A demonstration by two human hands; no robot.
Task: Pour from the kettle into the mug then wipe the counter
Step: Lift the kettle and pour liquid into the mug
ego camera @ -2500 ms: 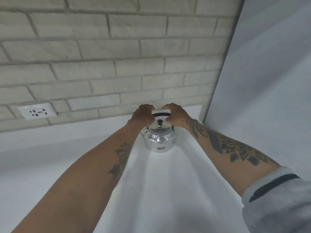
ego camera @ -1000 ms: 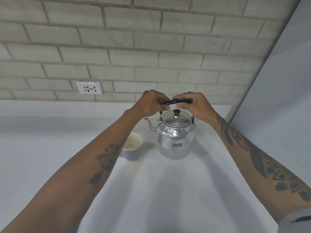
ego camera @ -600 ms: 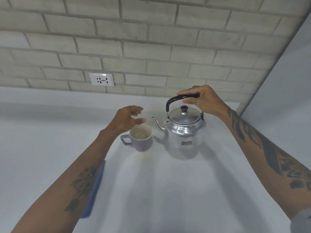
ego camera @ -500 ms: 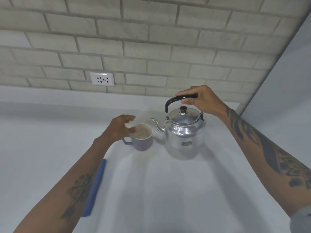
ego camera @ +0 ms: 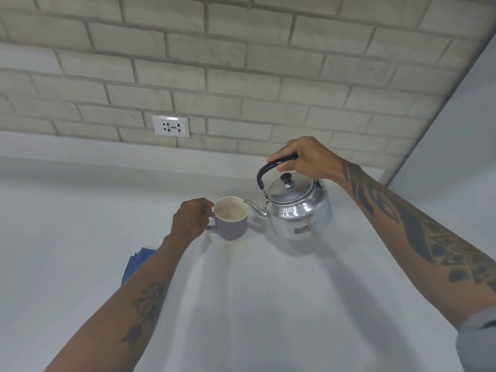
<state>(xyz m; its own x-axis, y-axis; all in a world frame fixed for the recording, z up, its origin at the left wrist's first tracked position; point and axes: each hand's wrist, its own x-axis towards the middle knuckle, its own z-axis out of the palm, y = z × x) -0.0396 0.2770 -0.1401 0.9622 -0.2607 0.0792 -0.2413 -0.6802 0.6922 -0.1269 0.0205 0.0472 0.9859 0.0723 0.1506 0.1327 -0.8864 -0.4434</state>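
Observation:
A shiny metal kettle (ego camera: 298, 210) with a black arched handle is tilted a little to the left, its spout touching or just over the rim of a purple mug (ego camera: 230, 218). My right hand (ego camera: 306, 159) grips the top of the kettle's handle. The mug stands upright on the white counter (ego camera: 255, 304), cream inside, and looks empty. My left hand (ego camera: 192, 218) is closed around the mug's handle on its left side. A blue cloth (ego camera: 134, 264) lies on the counter, partly hidden under my left forearm.
A pale brick wall with a white power socket (ego camera: 170, 126) rises behind the counter. A plain white panel (ego camera: 461, 130) closes off the right side, close to the kettle. A faint stain marks the counter in front of the mug.
My left hand went from hovering over the mug to closing on its handle. The kettle has tipped toward the mug, bringing its spout to the rim. The view shifted down slightly.

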